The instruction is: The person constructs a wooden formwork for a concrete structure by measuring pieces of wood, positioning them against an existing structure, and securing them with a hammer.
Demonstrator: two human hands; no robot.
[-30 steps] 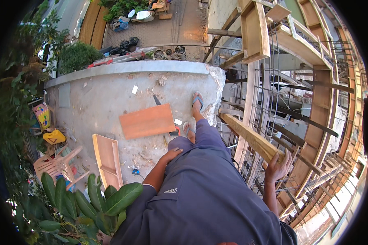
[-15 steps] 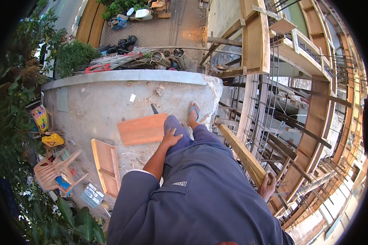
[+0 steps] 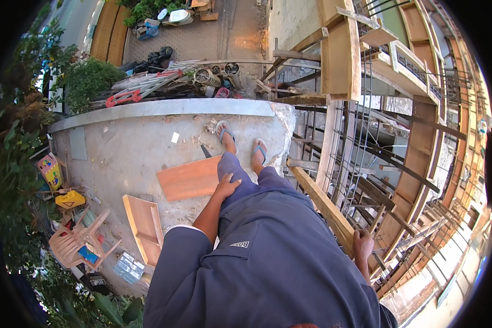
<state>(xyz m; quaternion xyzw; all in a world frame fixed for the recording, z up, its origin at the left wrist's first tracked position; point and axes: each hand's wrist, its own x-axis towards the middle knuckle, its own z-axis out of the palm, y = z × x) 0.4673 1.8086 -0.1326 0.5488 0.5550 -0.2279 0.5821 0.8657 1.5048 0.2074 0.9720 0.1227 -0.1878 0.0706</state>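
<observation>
My left hand lies on my left thigh, fingers spread over the dark blue trousers, holding nothing. At my right side, my right hand is closed at the near end of a long squared wooden beam. The beam runs forward along the edge of the concrete slab. Both my feet, in flip-flops, stand on the slab close to its broken corner. Just left of my legs lies a flat reddish-brown wooden board, with a dark narrow piece by its far edge.
Timber formwork and steel bars fill the right side, beyond a drop. A low concrete kerb borders the far side. On the left are a wooden panel frame, a plastic chair, a yellow container and foliage.
My left foot has come forward into view beside the right one. My right hand has shifted slightly up and right at the beam's end; the left hand stays on my thigh.
</observation>
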